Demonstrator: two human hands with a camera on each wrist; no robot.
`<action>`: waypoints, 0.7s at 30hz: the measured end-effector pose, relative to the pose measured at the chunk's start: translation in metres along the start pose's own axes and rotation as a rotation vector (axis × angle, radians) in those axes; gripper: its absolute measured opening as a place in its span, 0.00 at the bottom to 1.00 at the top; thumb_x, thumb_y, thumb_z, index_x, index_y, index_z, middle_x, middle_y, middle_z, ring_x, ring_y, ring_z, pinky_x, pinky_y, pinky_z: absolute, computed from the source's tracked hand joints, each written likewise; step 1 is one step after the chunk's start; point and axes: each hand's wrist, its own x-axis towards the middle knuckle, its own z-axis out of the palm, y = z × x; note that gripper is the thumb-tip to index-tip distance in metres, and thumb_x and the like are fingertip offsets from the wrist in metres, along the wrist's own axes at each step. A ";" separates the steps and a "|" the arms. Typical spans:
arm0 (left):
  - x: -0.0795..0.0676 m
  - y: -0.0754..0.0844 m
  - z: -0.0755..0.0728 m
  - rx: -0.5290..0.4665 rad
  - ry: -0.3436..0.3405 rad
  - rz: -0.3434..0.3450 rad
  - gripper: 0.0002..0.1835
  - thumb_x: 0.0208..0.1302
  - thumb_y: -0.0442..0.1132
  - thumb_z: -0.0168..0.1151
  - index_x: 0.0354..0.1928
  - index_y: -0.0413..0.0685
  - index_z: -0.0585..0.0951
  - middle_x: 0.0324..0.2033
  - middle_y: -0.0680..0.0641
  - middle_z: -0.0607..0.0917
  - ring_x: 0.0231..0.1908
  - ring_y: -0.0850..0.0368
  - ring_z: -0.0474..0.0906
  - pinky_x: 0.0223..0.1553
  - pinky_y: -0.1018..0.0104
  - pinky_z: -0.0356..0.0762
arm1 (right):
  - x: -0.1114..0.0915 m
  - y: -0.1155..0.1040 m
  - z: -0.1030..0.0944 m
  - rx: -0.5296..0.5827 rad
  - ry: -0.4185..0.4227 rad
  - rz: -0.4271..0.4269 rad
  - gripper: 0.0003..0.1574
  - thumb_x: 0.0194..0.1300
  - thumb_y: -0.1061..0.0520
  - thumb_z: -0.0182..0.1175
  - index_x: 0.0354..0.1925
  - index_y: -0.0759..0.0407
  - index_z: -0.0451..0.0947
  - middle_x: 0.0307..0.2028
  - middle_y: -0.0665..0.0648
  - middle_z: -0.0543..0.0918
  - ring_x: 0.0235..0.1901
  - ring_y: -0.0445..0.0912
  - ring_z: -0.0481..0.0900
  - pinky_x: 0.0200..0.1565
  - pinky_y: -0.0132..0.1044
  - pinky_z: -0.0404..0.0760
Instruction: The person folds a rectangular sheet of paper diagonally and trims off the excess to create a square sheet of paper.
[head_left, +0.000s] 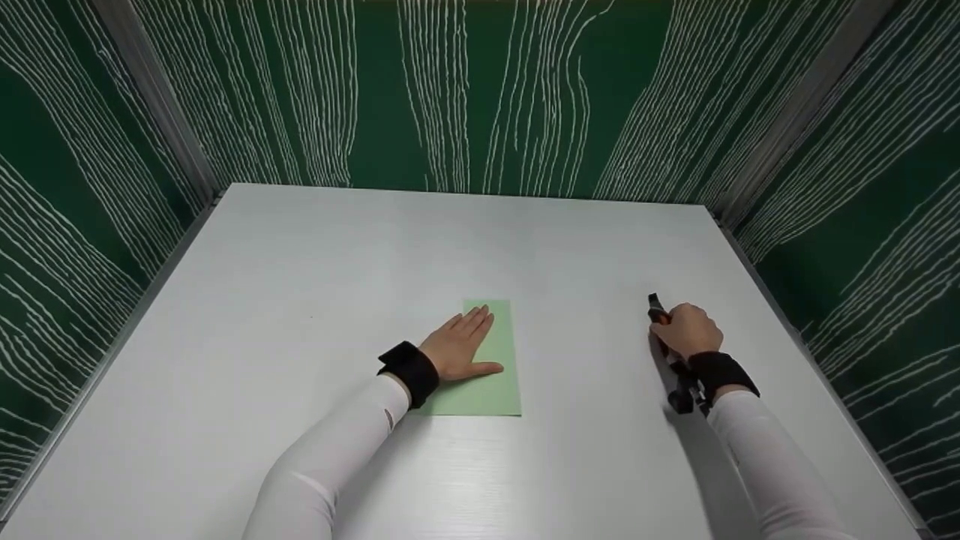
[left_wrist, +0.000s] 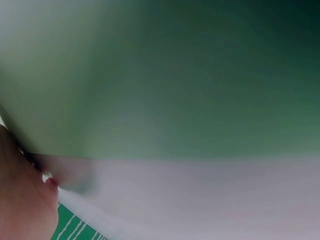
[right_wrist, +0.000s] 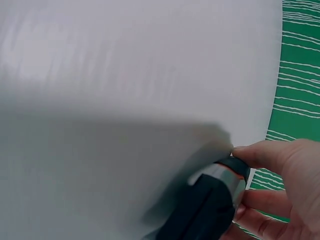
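Observation:
A sheet of light green paper lies flat on the table. My left hand rests on it palm down, fingers straight and thumb spread to the side. In the left wrist view the paper fills the upper part, blurred, with the edge of the left hand at the lower left. To the right, my right hand grips a long black and grey tool with orange trim. The right wrist view shows this tool held between thumb and fingers; its exact kind is unclear.
The white table runs back to green walls with wavy white lines. Grey posts stand at the back corners. Each wrist wears a black band.

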 end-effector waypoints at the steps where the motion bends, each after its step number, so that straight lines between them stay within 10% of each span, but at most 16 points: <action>1: 0.000 0.000 0.000 0.000 -0.004 -0.001 0.51 0.73 0.70 0.49 0.83 0.44 0.46 0.84 0.43 0.46 0.84 0.50 0.42 0.84 0.53 0.45 | 0.000 0.000 0.000 0.001 0.000 0.001 0.19 0.65 0.51 0.61 0.20 0.59 0.72 0.18 0.56 0.78 0.17 0.47 0.74 0.20 0.36 0.68; 14: 0.000 -0.001 0.000 0.002 0.006 0.001 0.51 0.73 0.70 0.48 0.83 0.44 0.46 0.84 0.43 0.46 0.84 0.49 0.42 0.84 0.53 0.46 | -0.004 -0.003 -0.001 -0.009 -0.006 0.012 0.19 0.66 0.50 0.60 0.26 0.63 0.74 0.23 0.60 0.81 0.19 0.50 0.77 0.22 0.36 0.69; 21: -0.008 0.006 -0.008 -0.015 0.006 0.002 0.50 0.74 0.68 0.49 0.82 0.42 0.48 0.83 0.42 0.48 0.84 0.48 0.43 0.83 0.52 0.46 | -0.011 -0.012 0.001 -0.070 0.060 -0.060 0.29 0.70 0.49 0.60 0.46 0.78 0.78 0.47 0.79 0.78 0.36 0.68 0.83 0.33 0.56 0.83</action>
